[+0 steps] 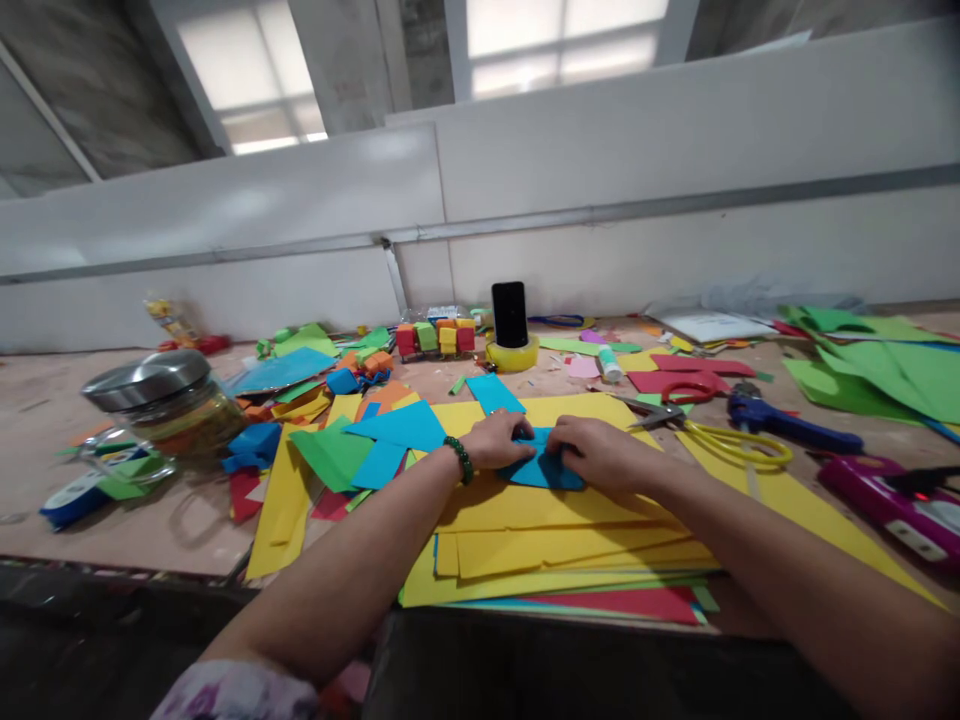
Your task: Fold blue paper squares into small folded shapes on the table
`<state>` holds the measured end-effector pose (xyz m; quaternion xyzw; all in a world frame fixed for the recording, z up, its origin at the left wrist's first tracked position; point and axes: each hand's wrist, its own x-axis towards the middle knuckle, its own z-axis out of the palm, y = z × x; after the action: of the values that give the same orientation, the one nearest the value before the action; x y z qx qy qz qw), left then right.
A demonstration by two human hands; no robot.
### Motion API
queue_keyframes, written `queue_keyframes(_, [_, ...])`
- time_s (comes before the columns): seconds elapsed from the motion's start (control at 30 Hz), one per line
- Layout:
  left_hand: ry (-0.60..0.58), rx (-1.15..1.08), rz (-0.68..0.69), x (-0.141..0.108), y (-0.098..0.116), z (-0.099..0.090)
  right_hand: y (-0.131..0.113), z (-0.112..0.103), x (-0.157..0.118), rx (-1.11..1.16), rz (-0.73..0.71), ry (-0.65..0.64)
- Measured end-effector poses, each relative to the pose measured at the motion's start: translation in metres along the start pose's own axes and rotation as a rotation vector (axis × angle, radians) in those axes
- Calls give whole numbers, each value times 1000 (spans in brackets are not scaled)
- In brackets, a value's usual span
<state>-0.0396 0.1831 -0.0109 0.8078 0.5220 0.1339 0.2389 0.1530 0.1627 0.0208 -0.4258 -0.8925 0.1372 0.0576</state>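
A small blue paper piece (541, 470) lies on the stack of yellow sheets (570, 553), between my two hands. My left hand (495, 440), with a green bead bracelet at the wrist, has its curled fingers closed on the left part of the blue paper. From the other side, my right hand (600, 455) grips the paper's right part with bent fingers. Another blue strip (493, 393) lies just beyond my left hand. Blue and green paper pieces (330, 455) are spread to the left of the stack.
A glass jar (176, 405) stands at the left. A phone (510, 315) rests upright in a yellow tape roll (513, 352) at the back. Right of the stack are red scissors (690, 388), yellow-handled scissors (739, 445), a blue tool (795, 425) and a magenta device (892, 505).
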Motion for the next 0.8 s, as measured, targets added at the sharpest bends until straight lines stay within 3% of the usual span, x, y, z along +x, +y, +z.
queue_keyframes(0.23, [53,-60,-34,2,2,4,4,7,3,116,70,4])
queue_keyframes(0.5, [6,-129,-25,-8,-2,-13,2,9,4,96,80,35])
queue_keyframes(0.67, [76,-51,-134,-15,-7,-18,1,8,4,92,98,18])
queue_keyframes(0.8, [82,45,-202,-22,6,-14,3,9,6,94,90,8])
